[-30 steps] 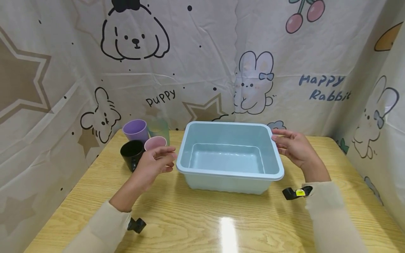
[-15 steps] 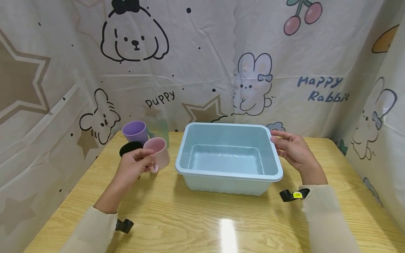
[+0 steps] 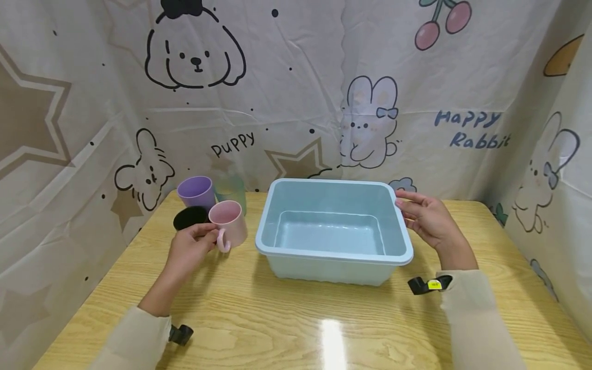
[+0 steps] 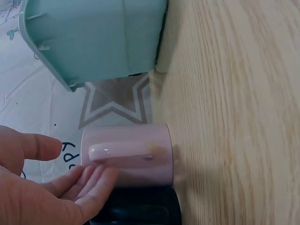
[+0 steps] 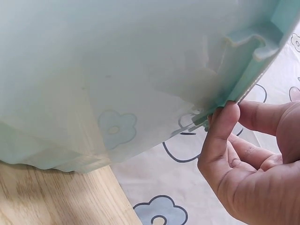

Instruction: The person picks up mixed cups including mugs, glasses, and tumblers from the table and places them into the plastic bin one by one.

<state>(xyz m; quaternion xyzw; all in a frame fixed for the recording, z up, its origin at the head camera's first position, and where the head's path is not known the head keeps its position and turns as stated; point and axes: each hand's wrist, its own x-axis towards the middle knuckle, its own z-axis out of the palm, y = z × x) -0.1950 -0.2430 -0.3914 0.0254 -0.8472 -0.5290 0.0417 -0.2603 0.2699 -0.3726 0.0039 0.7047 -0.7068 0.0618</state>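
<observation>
A pink mug [image 3: 229, 224] stands upright on the table, its handle facing the person. My left hand [image 3: 193, 250] is beside that handle; in the left wrist view the thumb is apart and the fingertips [image 4: 101, 180] lie against or just in front of the mug, and I cannot tell if they touch it. A black mug [image 3: 189, 218] sits behind the left hand, partly hidden by it. With thumb and fingers, my right hand [image 3: 426, 218] pinches the right rim of a light blue plastic basin [image 3: 333, 267], which has nothing in it.
Behind the mugs stand a purple cup [image 3: 196, 191] and a translucent green cup [image 3: 233, 192], close together. The wooden table [image 3: 259, 324] meets a printed cloth [image 3: 296, 92] at the back and sides.
My left hand has moved left from beside the basin to the pink mug and then drawn slightly back from it. The mug's handle has come into view. The right hand stays on the rim.
</observation>
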